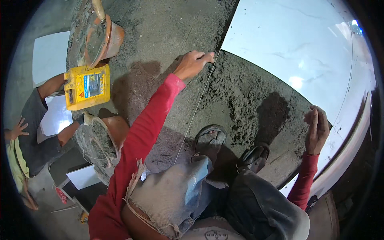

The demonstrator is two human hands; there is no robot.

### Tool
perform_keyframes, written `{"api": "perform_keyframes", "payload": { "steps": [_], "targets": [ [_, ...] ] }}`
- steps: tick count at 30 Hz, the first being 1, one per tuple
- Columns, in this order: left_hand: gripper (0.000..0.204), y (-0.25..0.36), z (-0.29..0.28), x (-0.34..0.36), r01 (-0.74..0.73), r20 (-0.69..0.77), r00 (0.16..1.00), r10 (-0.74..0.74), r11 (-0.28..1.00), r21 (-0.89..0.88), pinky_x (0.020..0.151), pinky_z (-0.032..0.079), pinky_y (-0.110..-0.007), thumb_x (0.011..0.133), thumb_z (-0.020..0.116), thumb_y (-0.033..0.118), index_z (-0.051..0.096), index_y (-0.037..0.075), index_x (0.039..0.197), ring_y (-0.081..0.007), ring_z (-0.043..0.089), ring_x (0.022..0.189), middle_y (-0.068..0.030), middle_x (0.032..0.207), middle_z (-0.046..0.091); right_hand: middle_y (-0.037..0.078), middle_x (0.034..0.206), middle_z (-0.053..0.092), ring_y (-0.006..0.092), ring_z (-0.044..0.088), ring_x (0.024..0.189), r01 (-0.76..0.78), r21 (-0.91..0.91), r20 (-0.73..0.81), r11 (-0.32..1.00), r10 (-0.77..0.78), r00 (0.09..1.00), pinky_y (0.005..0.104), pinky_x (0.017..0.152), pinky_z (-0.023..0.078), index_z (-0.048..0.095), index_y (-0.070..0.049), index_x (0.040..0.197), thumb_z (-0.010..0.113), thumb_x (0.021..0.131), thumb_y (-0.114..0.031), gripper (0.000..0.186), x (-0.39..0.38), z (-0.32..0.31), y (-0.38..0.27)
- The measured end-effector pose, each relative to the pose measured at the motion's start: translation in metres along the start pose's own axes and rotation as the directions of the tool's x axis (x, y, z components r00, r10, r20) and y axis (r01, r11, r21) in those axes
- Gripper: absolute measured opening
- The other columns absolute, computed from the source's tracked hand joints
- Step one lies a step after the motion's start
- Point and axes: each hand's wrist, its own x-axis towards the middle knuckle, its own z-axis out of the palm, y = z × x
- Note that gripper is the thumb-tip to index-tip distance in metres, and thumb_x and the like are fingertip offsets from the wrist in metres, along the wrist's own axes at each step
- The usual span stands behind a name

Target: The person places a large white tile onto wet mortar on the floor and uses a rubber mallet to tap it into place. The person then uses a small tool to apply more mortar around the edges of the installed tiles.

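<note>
My left hand [192,65] is closed, its fingertips pinched at a thin pale string [195,112] beside the near left corner of a large glossy white tile [288,44]. The string runs from that corner down toward my left knee. My right hand [317,131] is open, its fingers stretched out by the tile's near right edge, close to a corner. Whether it touches the tile I cannot tell. Rough grey mortar [248,92] lies spread along the tile's near edge, between my two hands.
My sandalled feet [210,140] stand at the mortar's near side. To the left are a yellow jerrycan [88,87], an orange bucket [116,39] with a wooden handle above it, and another bucket of mortar [116,130]. Another person's arm [69,134] reaches toward that bucket. White tiles [50,56] lie beyond.
</note>
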Motion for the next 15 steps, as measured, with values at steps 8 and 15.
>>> {"api": "perform_keyframes", "payload": {
  "steps": [8, 15],
  "targets": [
    [0.057, 0.002, 0.001, 0.004, 0.072, -0.001, 0.997, -0.073, 0.983, -0.17, 0.1, 0.039, -0.04, 0.096, 0.041, 0.056, 0.074, 0.011, 0.1, -0.0279, 0.055, 0.118, -0.0132, 0.125, 0.063, 0.005, 0.082, 0.062, 0.0105, 0.059, 0.074, -0.108, 0.086, 0.133, 0.99, 0.096, 0.987, 0.0258, 0.069, 0.049, 0.063, 0.001, 0.102, 0.053, 0.1, -0.019, 0.023, -0.036, 0.03, 0.016],
    [0.06, -0.004, 0.003, 0.003, 0.166, -0.088, 0.98, -0.179, 0.976, -0.139, 0.093, 0.042, -0.038, 0.095, 0.039, 0.06, 0.076, 0.012, 0.095, -0.0259, 0.06, 0.1, -0.0124, 0.111, 0.067, 0.004, 0.079, 0.062, 0.0103, 0.059, 0.073, -0.168, 0.132, 0.163, 0.977, 0.146, 0.976, 0.0259, 0.07, 0.048, 0.064, 0.002, 0.101, 0.053, 0.1, -0.02, 0.024, -0.035, 0.035, 0.021]
  ]
}}
